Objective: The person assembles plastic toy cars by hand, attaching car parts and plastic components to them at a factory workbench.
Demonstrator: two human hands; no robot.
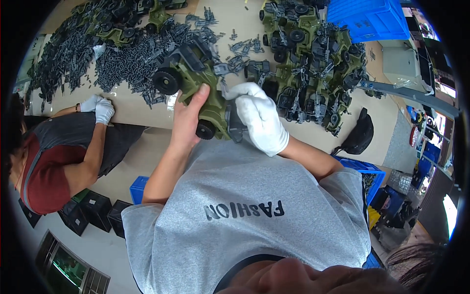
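An olive green toy vehicle (pixel 203 90) with black wheels and a grey top is held above the table's near edge. My left hand (pixel 187 120), bare, grips its underside by the rear wheel. My right hand (pixel 259 117), in a white glove, presses on the vehicle's right end, pinching a small grey part there.
Heaps of small grey plastic parts (pixel 122 59) cover the table to the left. Several finished green vehicles (pixel 313 63) stand at the right, beside a blue crate (pixel 372 19). A co-worker's white-gloved hands (pixel 100 109) rest at the table edge on the left. A black pouch (pixel 360 132) lies at the right.
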